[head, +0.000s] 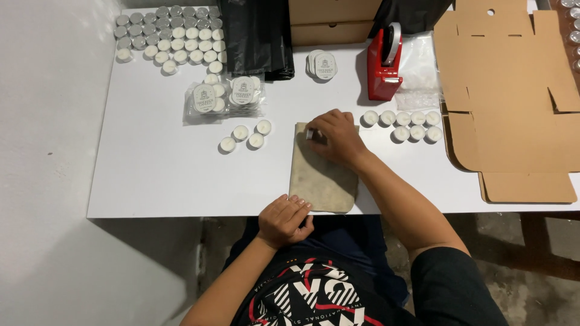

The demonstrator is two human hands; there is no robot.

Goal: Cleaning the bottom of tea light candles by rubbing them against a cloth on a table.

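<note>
On the white table [157, 169], right hand [335, 137] presses apparently a tealight [312, 134] onto beige cloth [320, 178].

Pouch [320, 172] at worktop [157, 169] front edge, centre. Four loose tealights [244, 136] left of pouch, seven tealights [402, 125] right. Tape dispenser [385, 63] behind those. Flat carton [513, 102] far right. Tealight block [169, 33] back left.

Right hand [335, 137] reaches forward, fingers curled; left hand [284, 218] rests near.
</note>
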